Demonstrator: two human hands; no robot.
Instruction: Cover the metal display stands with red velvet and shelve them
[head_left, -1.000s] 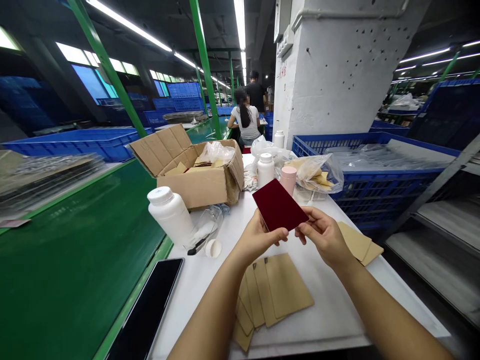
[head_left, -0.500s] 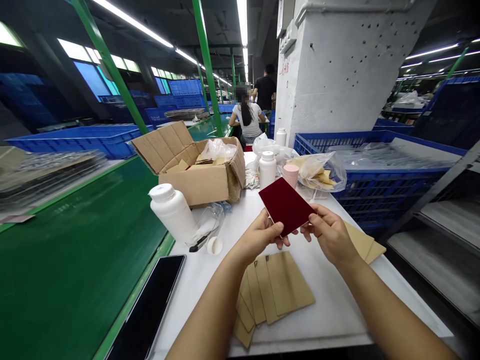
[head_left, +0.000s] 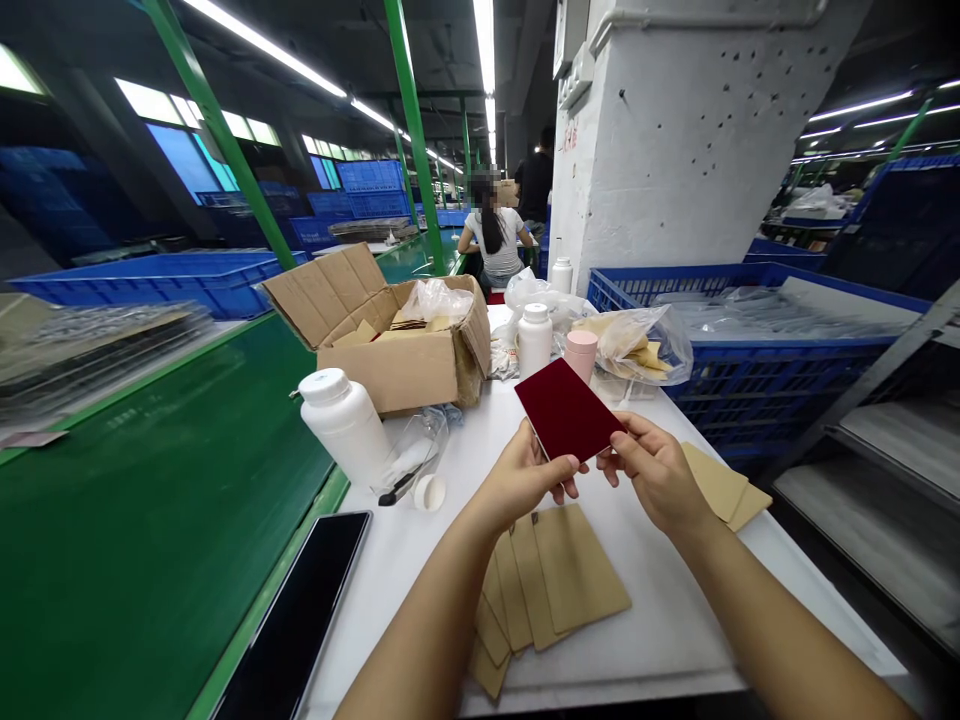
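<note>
A thin dark red panel (head_left: 568, 410) with a velvety-looking face is held above the white table (head_left: 652, 640). My left hand (head_left: 531, 470) grips its lower left edge, thumb on top and fingers underneath. At the panel's right corner, my right hand (head_left: 651, 462) pinches it between thumb and fingers. Below my hands, several tan boards (head_left: 581, 570) lie fanned out and overlapping. More tan boards (head_left: 716, 480) rest on the table beyond my right wrist. The underside of the red panel is hidden.
A large white bottle (head_left: 345, 425), a small white cap (head_left: 429, 492) and a black phone-like slab (head_left: 300, 610) are at left. Behind stand an open cardboard box (head_left: 390, 370), a white bottle (head_left: 534, 345) and a pink jar (head_left: 580, 352). A blue crate (head_left: 720, 380) flanks the table's right.
The red panel has shifted slightly left and tilted a little in my hands. My left thumb lies further along its lower edge. Both hands keep hold of it.
</note>
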